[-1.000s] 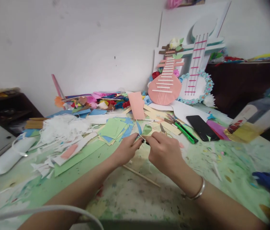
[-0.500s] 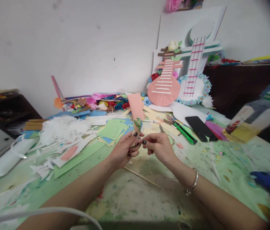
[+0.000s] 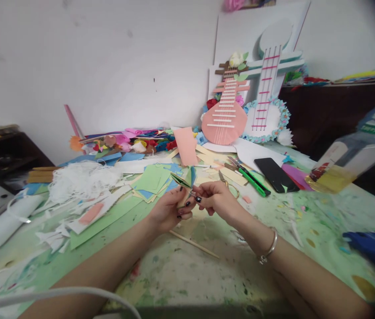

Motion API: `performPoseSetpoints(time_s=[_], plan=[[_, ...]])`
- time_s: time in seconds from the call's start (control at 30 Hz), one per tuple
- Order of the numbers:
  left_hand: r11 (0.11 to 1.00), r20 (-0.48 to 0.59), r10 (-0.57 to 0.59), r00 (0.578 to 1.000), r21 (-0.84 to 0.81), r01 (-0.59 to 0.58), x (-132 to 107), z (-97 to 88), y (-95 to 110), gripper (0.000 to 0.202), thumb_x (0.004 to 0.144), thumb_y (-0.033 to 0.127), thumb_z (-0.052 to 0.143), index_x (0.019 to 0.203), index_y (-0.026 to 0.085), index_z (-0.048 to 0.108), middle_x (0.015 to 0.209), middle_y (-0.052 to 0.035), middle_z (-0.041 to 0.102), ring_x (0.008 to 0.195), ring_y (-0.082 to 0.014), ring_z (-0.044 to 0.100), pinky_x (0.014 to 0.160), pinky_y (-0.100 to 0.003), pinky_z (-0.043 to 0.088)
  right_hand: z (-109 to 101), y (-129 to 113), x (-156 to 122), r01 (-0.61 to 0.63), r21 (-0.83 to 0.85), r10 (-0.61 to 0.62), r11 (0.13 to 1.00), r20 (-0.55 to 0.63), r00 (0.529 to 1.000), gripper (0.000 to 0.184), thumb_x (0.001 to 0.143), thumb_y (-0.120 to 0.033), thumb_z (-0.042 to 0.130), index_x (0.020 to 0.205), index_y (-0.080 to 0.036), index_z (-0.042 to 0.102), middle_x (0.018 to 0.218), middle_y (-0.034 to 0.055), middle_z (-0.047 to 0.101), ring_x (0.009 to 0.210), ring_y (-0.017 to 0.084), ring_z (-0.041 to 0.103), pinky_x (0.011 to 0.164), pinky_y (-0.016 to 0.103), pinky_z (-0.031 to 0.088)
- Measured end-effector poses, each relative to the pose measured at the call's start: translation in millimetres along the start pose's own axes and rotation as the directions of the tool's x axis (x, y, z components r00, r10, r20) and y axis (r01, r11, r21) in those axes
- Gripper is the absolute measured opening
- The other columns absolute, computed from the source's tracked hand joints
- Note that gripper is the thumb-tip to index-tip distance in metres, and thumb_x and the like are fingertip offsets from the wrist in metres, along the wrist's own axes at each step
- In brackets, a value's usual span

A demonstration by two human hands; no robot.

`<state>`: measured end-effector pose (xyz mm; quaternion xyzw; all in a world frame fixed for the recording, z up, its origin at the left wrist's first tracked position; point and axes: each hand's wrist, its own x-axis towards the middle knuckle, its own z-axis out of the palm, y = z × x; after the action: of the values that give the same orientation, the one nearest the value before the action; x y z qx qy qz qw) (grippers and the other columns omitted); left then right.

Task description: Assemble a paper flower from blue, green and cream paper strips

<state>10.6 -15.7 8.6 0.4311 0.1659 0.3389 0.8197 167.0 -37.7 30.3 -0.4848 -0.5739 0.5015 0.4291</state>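
Observation:
Over the middle of the table, a small folded paper piece (image 3: pixel 182 180) in green, blue and cream sits between the fingers of my left hand (image 3: pixel 170 206). My right hand (image 3: pixel 216 199) is closed in a pinch at the near right side of that paper piece; its fingertips touch it, and a thin pale bit shows between the two hands. Below them a pointed wooden stick (image 3: pixel 194 244) lies on the table. Just beyond my right hand are scissors (image 3: pixel 229 182) with gold-coloured handles, partly hidden.
A green utility knife (image 3: pixel 254 181), a black phone (image 3: pixel 275 175) and a bottle of yellow liquid (image 3: pixel 343 164) stand or lie to the right. Shredded white paper (image 3: pixel 81 179) and green sheets (image 3: pixel 150 179) cover the left. Paper instruments (image 3: pixel 225 124) lean at the back. A white cable (image 3: pixel 74 291) crosses in front.
The folded paper piece has turned, showing more of its open green edge and a blue flap. My right hand has moved slightly left, closer against it. The whole view has shifted slightly.

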Motion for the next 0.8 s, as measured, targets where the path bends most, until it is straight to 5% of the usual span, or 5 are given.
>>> performPoseSetpoints(time_s=[0.47, 0.67, 0.8], plan=[[0.987, 0.092, -0.086, 0.992, -0.125, 0.097, -4.5, -1.7, 1.1, 0.027, 0.086, 0.041, 0.043, 0.086, 0.016, 0.053, 0.05, 0.0061, 0.018, 0.04, -0.0058, 0.015, 0.038, -0.018, 0.014, -0.3, -6.6, -1.4, 0.028, 0.139, -0.028, 0.99, -0.001, 1.0, 0.005, 0.051, -0.018, 0.058, 0.053, -0.014, 0.056, 0.044, -0.0025, 0.053, 0.035, 0.006, 0.039, 0.034, 0.019, 0.028], [0.988, 0.062, 0.113, 0.992, 0.099, -0.119, -3.9, -3.7, 0.4, 0.021, 0.082, 0.031, 0.053, 0.07, 0.017, 0.043, 0.049, 0.0072, 0.023, 0.04, -0.0042, 0.016, 0.039, -0.017, 0.015, 6.8, 6.7, 2.8, 0.066, 0.251, -0.075, 0.966, 0.024, 0.997, 0.006, 0.058, -0.019, 0.061, 0.059, -0.014, 0.057, 0.052, -0.0019, 0.054, 0.045, 0.007, 0.044, 0.045, 0.021, 0.035], [0.936, -0.006, 0.155, 0.988, 0.321, -0.144, -4.8, -5.1, 1.6, 0.021, 0.078, 0.031, 0.057, 0.074, 0.017, 0.043, 0.045, 0.01, 0.022, 0.038, -0.0033, 0.015, 0.039, -0.017, 0.013, 7.7, 16.2, 7.4, 0.087, 0.325, -0.126, 0.942, 0.099, 0.987, 0.012, 0.062, -0.023, 0.066, 0.063, -0.013, 0.059, 0.059, -0.0014, 0.057, 0.056, 0.008, 0.048, 0.058, 0.022, 0.039]])
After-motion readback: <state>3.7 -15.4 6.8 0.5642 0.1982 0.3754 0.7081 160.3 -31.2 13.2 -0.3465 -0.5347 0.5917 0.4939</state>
